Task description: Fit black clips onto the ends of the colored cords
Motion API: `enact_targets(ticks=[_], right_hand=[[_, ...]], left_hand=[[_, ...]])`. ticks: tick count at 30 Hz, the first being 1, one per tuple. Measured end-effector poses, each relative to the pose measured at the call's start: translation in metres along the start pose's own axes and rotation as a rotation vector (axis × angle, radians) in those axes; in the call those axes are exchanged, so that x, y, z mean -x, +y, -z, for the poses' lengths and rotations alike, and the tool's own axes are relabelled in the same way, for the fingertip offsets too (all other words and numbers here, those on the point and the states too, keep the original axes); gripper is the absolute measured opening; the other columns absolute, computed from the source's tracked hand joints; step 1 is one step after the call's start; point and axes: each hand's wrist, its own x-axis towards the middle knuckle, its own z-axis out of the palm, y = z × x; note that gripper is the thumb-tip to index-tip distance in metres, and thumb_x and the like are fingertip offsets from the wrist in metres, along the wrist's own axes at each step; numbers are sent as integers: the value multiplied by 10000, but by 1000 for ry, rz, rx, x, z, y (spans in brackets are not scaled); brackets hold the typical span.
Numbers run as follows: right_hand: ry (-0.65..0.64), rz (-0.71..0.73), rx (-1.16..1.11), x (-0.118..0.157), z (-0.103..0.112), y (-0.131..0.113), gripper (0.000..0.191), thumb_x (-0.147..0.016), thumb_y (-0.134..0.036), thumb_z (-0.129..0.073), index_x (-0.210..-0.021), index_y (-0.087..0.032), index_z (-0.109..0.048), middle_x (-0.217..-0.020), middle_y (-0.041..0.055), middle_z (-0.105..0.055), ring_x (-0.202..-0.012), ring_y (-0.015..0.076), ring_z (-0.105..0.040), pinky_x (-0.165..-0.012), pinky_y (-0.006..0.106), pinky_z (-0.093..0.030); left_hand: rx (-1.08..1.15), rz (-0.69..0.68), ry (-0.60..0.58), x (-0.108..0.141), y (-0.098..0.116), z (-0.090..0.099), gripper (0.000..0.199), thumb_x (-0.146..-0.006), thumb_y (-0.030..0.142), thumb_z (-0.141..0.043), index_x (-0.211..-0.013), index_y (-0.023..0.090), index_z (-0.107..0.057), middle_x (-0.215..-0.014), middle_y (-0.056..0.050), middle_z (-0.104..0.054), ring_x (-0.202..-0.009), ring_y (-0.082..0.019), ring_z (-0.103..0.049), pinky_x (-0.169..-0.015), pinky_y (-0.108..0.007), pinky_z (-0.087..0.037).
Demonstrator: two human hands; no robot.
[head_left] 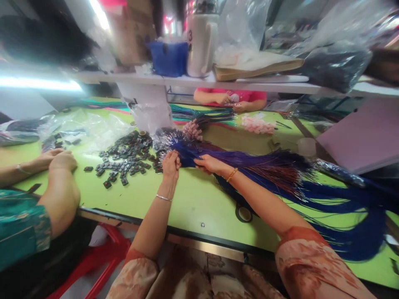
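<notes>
A thick bundle of dark blue wires lies across the green table, its silvery tips fanned out at the left end. My left hand is closed beside those tips; what its fingers pinch is hidden. Just to the right, my right hand grips the blue wires, thumb and fingers closed at their near edge. Purple wires and brown wires stretch to the right beyond it. Small black square parts with reddish marks lie in a loose pile left of my left hand.
A co-worker's hands rest on the table at left; another person in pink works across it. A shelf overhead carries a mug and a blue bin. A tape roll lies near the front edge.
</notes>
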Motion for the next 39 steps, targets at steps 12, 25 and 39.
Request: enact_targets(ticks=[12, 25, 39], right_hand=[[13, -5, -241, 5, 14, -2, 417, -807, -563, -574, -676, -189, -444, -401, -124, -236, -326, 28, -148, -318, 167, -132], [43, 249, -169, 1, -16, 2, 410, -730, -494, -690, -927, -183, -511, -607, -80, -511, -376, 24, -295, -340, 175, -225], [125, 279, -84, -1, -18, 8, 381, -715, -499, -704, -759, -190, -487, -485, -95, -358, -406, 42, -282, -368, 172, -237]], left_hand=[[-193, -132, 28, 4, 2, 16, 266, -626, 300, -717, -816, 121, -666, -639, -14, -664, -411, -56, -505, -386, -176, -314], [-227, -36, -88, 38, -5, -6, 245, -587, 235, -762, -785, 163, -637, -636, 9, -648, -458, -57, -509, -428, -172, -329], [-183, 112, -52, 34, 4, 8, 261, -548, 246, -776, -740, 101, -675, -641, -55, -678, -518, -109, -617, -494, -200, -479]])
